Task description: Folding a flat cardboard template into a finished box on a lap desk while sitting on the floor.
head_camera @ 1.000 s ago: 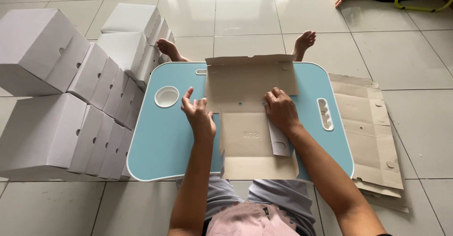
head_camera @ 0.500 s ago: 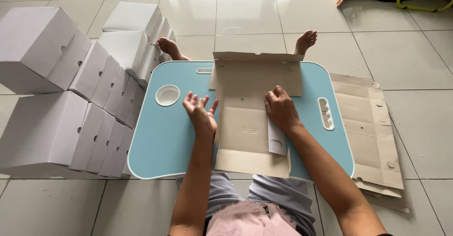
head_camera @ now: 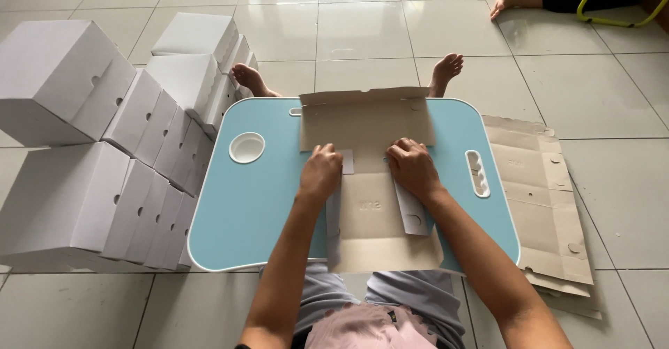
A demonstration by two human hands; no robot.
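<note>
Around the light blue bench (head_camera: 244, 209), a crowd of folded white boxes (head_camera: 104, 154) is stacked on the tiled floor (head_camera: 606, 91) to the left, some leaning against one another, and a pile of flat brown cardboard sheets (head_camera: 540, 202) is laid just beside the bench's right edge. A round recess (head_camera: 247, 147) is set into the bench near its far left corner, and a slotted groove (head_camera: 477, 173) runs along its right side. Two bare feet (head_camera: 446, 66) are seen past the far edge (another person's hand (head_camera: 503, 3) rests on the floor at the upper right, well apart from the work). Nothing is placed between the hands and the cardboard.

The left hand (head_camera: 320, 173) is pressed down on the unfolded cardboard box blank (head_camera: 369, 216), fingers curled together over a small flap at the fold line. The right hand (head_camera: 411, 168) is laid flat on the same blank, fingers slightly spread, with no grip closed around anything. The blank is spread across the middle of the bench directly beneath both hands, its far panel raised upright behind the fingers, its near edge overhanging toward the lap.
</note>
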